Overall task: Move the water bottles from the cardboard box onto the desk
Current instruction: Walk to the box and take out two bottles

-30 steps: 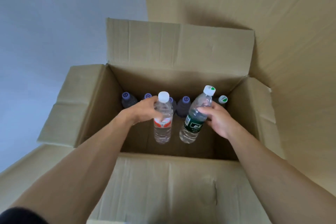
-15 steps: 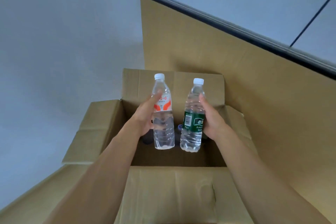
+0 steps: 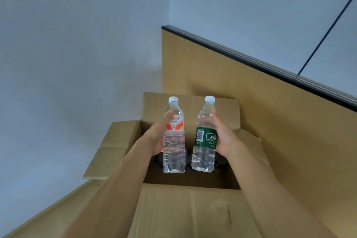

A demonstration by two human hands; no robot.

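My left hand [image 3: 157, 135] grips a clear water bottle with a red-and-white label [image 3: 174, 137], held upright above the open cardboard box [image 3: 185, 205]. My right hand [image 3: 224, 137] grips a second clear water bottle with a green label [image 3: 205, 139], also upright and beside the first. Both bottles have white caps and hang over the box opening. Dark shapes of other bottles [image 3: 221, 161] show dimly inside the box behind them, mostly hidden.
The box flaps stand open: a left flap [image 3: 114, 147], a back flap [image 3: 193, 102] and a right flap [image 3: 251, 143]. A tall cardboard panel with a dark top rim [image 3: 251, 60] rises behind and to the right. Pale blue-grey wall fills the left.
Both hands have lifted their bottles up out of the box, from deep inside it to above its opening. My view has tilted upward, showing more wall and the panel's rim.
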